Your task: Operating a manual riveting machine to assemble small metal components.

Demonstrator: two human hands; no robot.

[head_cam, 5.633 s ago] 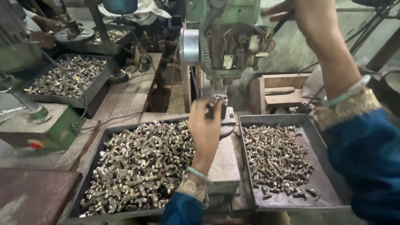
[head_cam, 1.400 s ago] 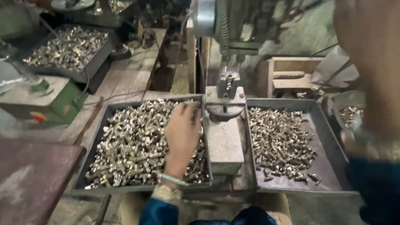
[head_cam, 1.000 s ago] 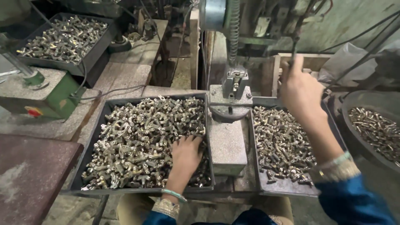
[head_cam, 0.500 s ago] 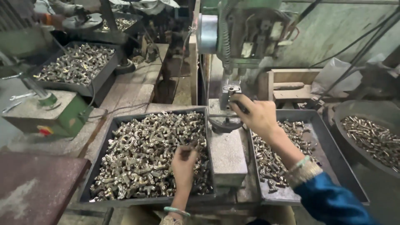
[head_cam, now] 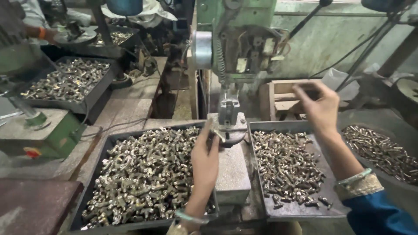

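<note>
Head view: drill-press station, one small brass fitting being loaded.
Left hand (head_cam: 204, 163), fingers pinched shut on a brass fitting (head_cam: 219, 135), holds it at the fixture (head_cam: 228, 114) under the spindle; seating it looks the step in hand, needing careful alignment. Right hand (head_cam: 320, 106) raised, fingers loosely spread, empty. Left tray (head_cam: 98, 174) heaped with fittings, right tray (head_cam: 296, 209) partly filled. Dim workshop, worn benches, further trays behind.

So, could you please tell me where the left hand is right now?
In the head view the left hand is at centre, raised beside the grey metal block under the green drill press, pinching a small brass fitting.
</note>
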